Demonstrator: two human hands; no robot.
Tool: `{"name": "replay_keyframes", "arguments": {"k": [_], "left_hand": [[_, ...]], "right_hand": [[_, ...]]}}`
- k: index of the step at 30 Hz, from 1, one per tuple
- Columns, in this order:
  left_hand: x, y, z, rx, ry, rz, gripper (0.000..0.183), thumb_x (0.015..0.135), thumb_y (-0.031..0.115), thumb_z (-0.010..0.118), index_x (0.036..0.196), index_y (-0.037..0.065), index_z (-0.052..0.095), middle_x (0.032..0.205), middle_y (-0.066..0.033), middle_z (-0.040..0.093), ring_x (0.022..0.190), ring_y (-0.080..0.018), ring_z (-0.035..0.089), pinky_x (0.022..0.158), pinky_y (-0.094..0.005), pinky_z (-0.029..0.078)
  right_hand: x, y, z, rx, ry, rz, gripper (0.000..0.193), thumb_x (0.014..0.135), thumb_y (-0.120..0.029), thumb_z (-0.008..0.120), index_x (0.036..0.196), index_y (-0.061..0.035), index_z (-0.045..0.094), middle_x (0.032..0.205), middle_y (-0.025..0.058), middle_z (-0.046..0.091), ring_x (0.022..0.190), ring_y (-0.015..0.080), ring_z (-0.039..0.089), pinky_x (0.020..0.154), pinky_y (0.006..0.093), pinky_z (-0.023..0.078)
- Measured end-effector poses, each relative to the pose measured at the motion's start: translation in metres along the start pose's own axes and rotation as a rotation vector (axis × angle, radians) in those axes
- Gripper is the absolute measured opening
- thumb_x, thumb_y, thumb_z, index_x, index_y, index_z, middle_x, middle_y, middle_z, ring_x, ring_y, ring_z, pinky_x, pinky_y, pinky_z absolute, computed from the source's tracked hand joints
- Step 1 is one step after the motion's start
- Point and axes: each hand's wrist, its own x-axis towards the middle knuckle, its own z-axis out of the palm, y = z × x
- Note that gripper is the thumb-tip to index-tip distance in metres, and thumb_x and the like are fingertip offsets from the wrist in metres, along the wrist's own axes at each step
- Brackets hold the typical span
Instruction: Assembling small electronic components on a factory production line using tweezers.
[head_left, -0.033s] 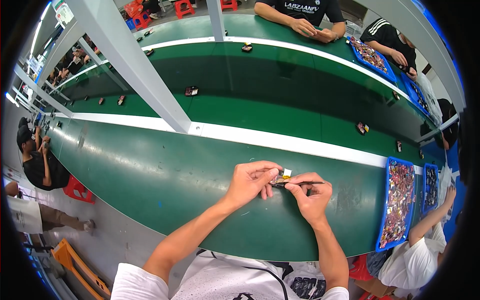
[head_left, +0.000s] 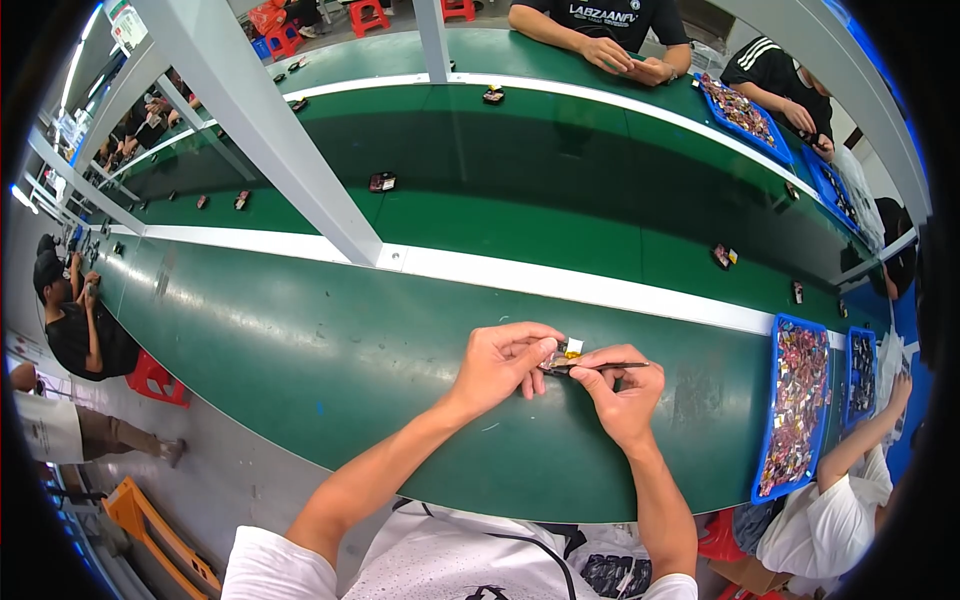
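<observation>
Over the green worktop, my left hand [head_left: 505,362] pinches a small electronic assembly [head_left: 556,362] with a dark housing, its fingers covering much of it. A white and yellow piece [head_left: 573,347] stands up at the far side of that assembly. My right hand [head_left: 622,388] is closed on a thin dark stick-like tool [head_left: 628,366], held almost level between thumb and fingers. The tool's left end meets the assembly between both hands; the exact contact is hidden. Whether the tool is tweezers or a plain stick, I cannot tell.
To the right, a blue tray [head_left: 766,455] holds many small circuit pieces, beside a smaller blue tray [head_left: 850,415]. Beyond a white rail [head_left: 500,281], a green belt [head_left: 480,215] carries scattered dark assemblies. A grey post [head_left: 290,150] rises at left. Co-workers sit opposite and at right.
My hands, the assembly and the tool look unmoved. At the far left, the legs of a person beside the worktop have shifted slightly.
</observation>
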Motion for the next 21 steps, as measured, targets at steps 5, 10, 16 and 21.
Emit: {"name": "replay_keyframes", "arguments": {"k": [5, 10, 16, 21], "left_hand": [[0.0004, 0.003, -0.0024, 0.007, -0.034, -0.061, 0.021, 0.102, 0.009, 0.061, 0.111, -0.008, 0.068, 0.083, -0.0115, 0.071, 0.056, -0.0147, 0.066, 0.046, -0.0247, 0.052], [0.0001, 0.0037, -0.0017, -0.016, -0.015, -0.057, 0.02, 0.101, 0.007, 0.06, 0.111, -0.009, 0.067, 0.082, -0.0118, 0.07, 0.056, -0.015, 0.066, 0.045, -0.0248, 0.051], [0.001, 0.0003, -0.0027, -0.032, 0.02, -0.03, 0.021, 0.102, 0.008, 0.059, 0.111, -0.009, 0.067, 0.083, -0.012, 0.07, 0.056, -0.0158, 0.067, 0.045, -0.0248, 0.052], [0.0018, -0.0012, -0.0033, -0.042, 0.02, -0.031, 0.022, 0.102, 0.009, 0.059, 0.113, -0.008, 0.066, 0.084, -0.0123, 0.07, 0.057, -0.0157, 0.067, 0.045, -0.0247, 0.052]], "right_hand": [[0.0025, -0.0008, -0.0046, -0.037, -0.071, 0.021, 0.013, 0.077, 0.001, 0.084, 0.085, -0.0024, 0.075, 0.065, -0.0022, 0.064, 0.047, 0.001, 0.037, 0.045, 0.0217, 0.025], [0.0003, -0.0004, -0.0024, -0.056, -0.048, 0.038, 0.013, 0.078, 0.0, 0.084, 0.087, -0.0019, 0.075, 0.061, -0.0036, 0.058, 0.047, 0.0007, 0.037, 0.045, 0.0218, 0.024], [-0.004, -0.0012, 0.0022, -0.031, 0.017, 0.041, 0.013, 0.078, -0.001, 0.084, 0.087, -0.0021, 0.075, 0.062, -0.0033, 0.059, 0.047, 0.0005, 0.037, 0.045, 0.0221, 0.024], [-0.0028, -0.005, 0.0037, -0.093, 0.014, -0.028, 0.014, 0.077, -0.001, 0.085, 0.087, -0.0028, 0.075, 0.063, -0.002, 0.062, 0.045, 0.0012, 0.038, 0.044, 0.0219, 0.025]]}}
